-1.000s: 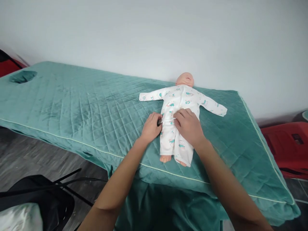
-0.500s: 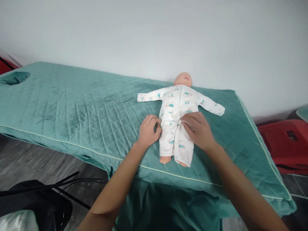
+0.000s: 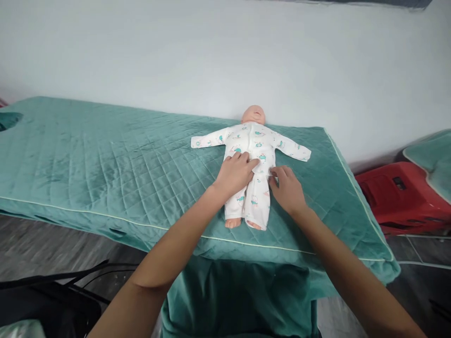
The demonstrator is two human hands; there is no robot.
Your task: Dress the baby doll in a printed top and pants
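A baby doll (image 3: 254,114) lies on its back, arms spread, in a white shirt (image 3: 251,134) and white trousers (image 3: 256,202), both printed with small green and pink figures. Across the lower front of the shirt rests my left hand (image 3: 237,172), fingers extended over the cloth and not gripping it. My right hand (image 3: 286,187) is at the doll's waist on the right side, thumb and fingertips closed on the edge of the shirt hem. The doll's bare feet (image 3: 233,223) stick out of the trouser legs.
Under the doll is a bed with a green quilted cover (image 3: 116,159), a face hole (image 3: 10,120) at its left end. A white wall (image 3: 141,56) runs behind. A red plastic stool (image 3: 398,192) stands right; a black bag (image 3: 52,305) is at lower left.
My left hand has moved from the doll's left-hand side onto the shirt front. My right hand has shifted from mid-waist to the right edge of the hem. The view has tilted and shifted.
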